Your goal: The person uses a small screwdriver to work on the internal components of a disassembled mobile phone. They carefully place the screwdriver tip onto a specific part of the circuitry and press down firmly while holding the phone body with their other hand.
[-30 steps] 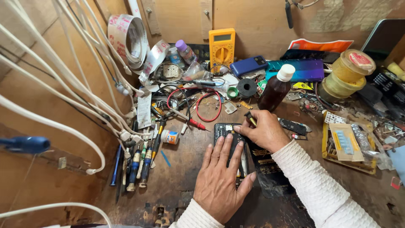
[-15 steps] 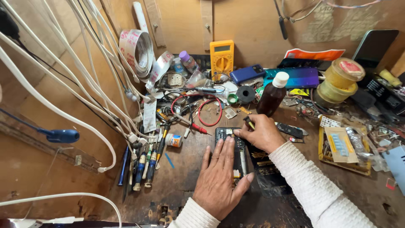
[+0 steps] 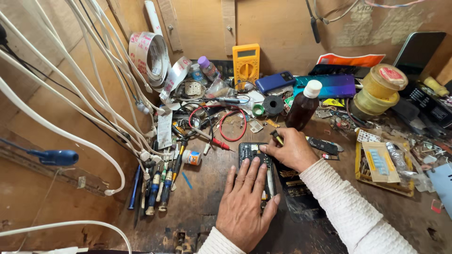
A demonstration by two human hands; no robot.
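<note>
Nearest the camera, the left hand lies flat, fingers spread, pressing down on an opened phone that rests on the wooden bench. The phone's long axis runs away from the person, and its far end, with the circuit parts bared, pokes out beyond the fingertips. Just past it, the right hand is curled around a small screwdriver, its fingertips touching the phone's far right corner; this hand is the nearer one to the exposed end. So the hands sit close together, one pinning the phone and one clamped on the tool.

To the left, a row of screwdrivers lies beside white cables. Farther off stand a brown bottle with a white cap, red probe leads and a black tape roll. At the back are a yellow multimeter and a blue phone.
</note>
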